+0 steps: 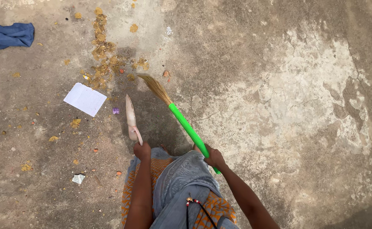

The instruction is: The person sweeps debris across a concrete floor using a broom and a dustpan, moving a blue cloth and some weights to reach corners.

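Note:
My right hand grips the green handle of a broom whose straw bristles point up-left toward a pile of dry leaves. My left hand holds the handle of a pale dustpan, seen edge-on and tilted upright above the concrete floor. The bristle tips lie just right of the leaf pile. A white sheet of paper lies left of the dustpan. My blue and orange clothing fills the bottom centre.
A blue cloth lies crumpled at the top left. Scattered leaf bits, a small purple scrap and a small white scrap dot the left side of the floor. The right side is cracked, pale-patched concrete.

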